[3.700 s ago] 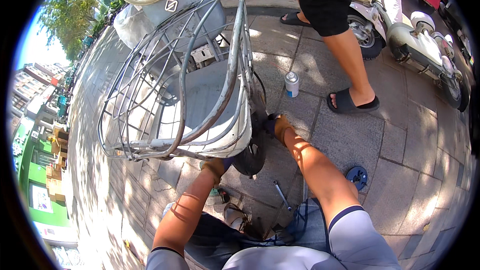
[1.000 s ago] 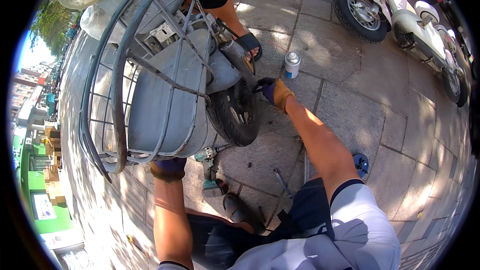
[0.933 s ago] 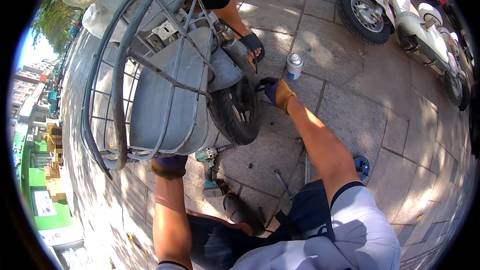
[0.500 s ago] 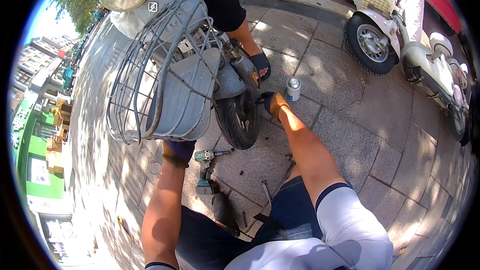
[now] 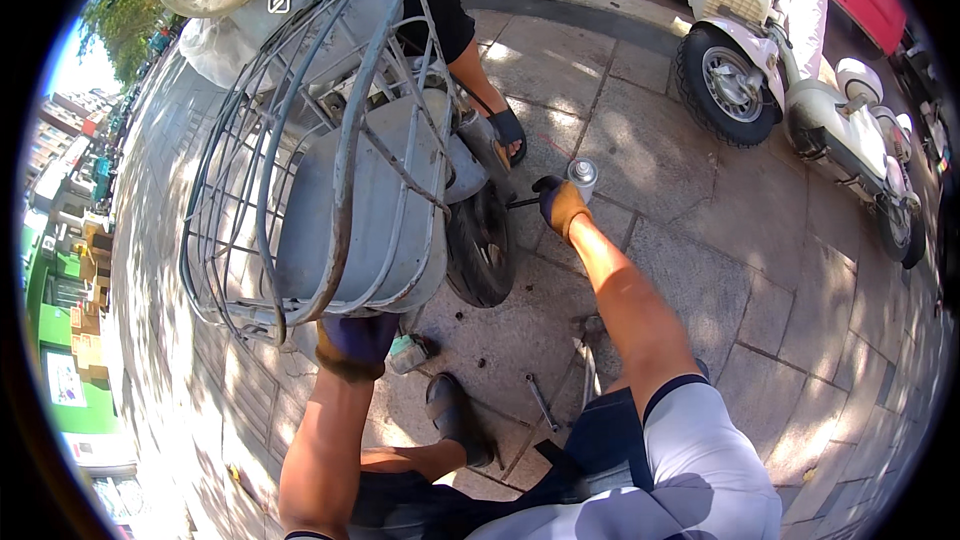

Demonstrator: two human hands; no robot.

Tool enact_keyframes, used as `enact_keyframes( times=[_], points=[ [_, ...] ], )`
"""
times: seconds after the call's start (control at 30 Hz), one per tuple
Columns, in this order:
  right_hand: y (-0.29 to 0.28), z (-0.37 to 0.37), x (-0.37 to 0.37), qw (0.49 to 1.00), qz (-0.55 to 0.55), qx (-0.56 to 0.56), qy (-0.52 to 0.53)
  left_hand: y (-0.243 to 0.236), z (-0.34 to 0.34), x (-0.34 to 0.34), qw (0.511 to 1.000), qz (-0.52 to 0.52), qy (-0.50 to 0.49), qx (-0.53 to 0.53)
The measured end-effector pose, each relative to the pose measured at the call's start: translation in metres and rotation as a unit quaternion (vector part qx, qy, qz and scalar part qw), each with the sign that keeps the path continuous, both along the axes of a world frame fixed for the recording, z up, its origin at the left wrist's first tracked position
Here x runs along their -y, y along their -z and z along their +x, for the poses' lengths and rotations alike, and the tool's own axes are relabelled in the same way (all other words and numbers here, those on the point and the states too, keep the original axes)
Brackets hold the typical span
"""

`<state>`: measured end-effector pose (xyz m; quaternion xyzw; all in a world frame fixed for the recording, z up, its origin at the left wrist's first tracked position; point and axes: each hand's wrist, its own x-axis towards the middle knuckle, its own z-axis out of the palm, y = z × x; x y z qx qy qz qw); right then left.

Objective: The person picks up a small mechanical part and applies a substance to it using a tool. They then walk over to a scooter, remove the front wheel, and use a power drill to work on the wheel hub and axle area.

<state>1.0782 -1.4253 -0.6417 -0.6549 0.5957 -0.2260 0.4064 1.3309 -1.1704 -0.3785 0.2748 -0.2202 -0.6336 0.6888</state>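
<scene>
My right hand [image 5: 563, 206], in a purple-and-tan work glove, is closed around the outer end of a thin dark rod [image 5: 523, 203]. The rod's other end reaches the hub area of the scooter's front wheel [image 5: 482, 255]. My left hand [image 5: 352, 340], gloved alike, is at the lower edge of the wire basket [image 5: 336, 210]; its fingers are hidden under it. Beside that hand, the teal base of a power driver [image 5: 410, 352] shows, the rest covered by the basket. A spray can [image 5: 582, 177] stands just beyond my right hand.
A wrench [image 5: 541, 402] and a metal tool [image 5: 588, 360] lie on the paving near my knees, with small dark pieces around. Another person's sandalled foot [image 5: 509, 135] stands behind the wheel. A white scooter [image 5: 735, 80] is parked at right.
The view has shifted, and the basket now covers most of the driver. My right hand has drawn slightly away from the wheel, exposing more of the dark rod.
</scene>
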Motion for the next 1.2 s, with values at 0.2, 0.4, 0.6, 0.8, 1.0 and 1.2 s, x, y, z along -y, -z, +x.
enact_keyframes(
  times=[0.2,0.4,0.6,0.8,1.0,1.2],
  points=[
    [-0.069,-0.071,-0.029,0.994,0.063,-0.075,0.047,-0.008,0.026,-0.003,0.963,0.009,-0.049,0.267],
    [-0.007,-0.063,-0.117,0.923,0.182,-0.317,-0.122,-0.010,0.020,0.015,0.829,-0.019,-0.084,0.553],
    [-0.105,0.073,-0.190,0.989,-0.015,0.110,-0.094,-0.016,0.024,0.005,0.825,-0.033,-0.024,0.563],
    [-0.082,0.149,-0.180,0.992,-0.074,0.100,0.002,-0.036,-0.001,0.022,0.840,-0.069,-0.034,0.537],
    [-0.110,0.121,-0.230,0.991,-0.033,0.096,-0.092,-0.028,0.012,0.026,0.879,-0.052,-0.061,0.471],
    [-0.101,0.071,-0.276,0.981,-0.028,-0.045,-0.187,-0.053,-0.008,0.035,0.982,0.101,-0.157,0.020]
  ],
)
